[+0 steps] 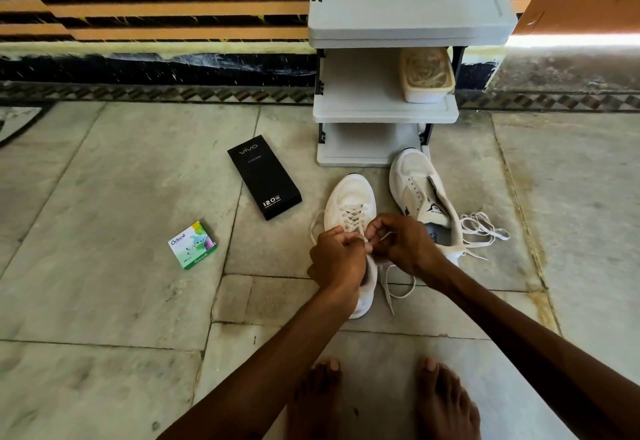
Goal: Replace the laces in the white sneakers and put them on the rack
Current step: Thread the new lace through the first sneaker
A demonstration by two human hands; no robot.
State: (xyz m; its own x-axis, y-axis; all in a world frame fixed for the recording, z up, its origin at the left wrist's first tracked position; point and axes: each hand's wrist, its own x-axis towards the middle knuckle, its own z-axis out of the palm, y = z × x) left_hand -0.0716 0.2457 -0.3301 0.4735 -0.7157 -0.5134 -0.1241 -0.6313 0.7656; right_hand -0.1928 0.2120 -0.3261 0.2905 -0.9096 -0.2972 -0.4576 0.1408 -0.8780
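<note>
The left hand and the right hand are each pinching the flat white lace of the near sneaker. This white mesh shoe is standing on the pale, veined stone floor before the grey plastic rack. The second sneaker is lying unlaced beside it, near a loose lace.

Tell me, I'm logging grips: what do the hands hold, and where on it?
Both the left hand and right hand pinch the lace of the nearer sneaker, by its top eyelets.
</note>
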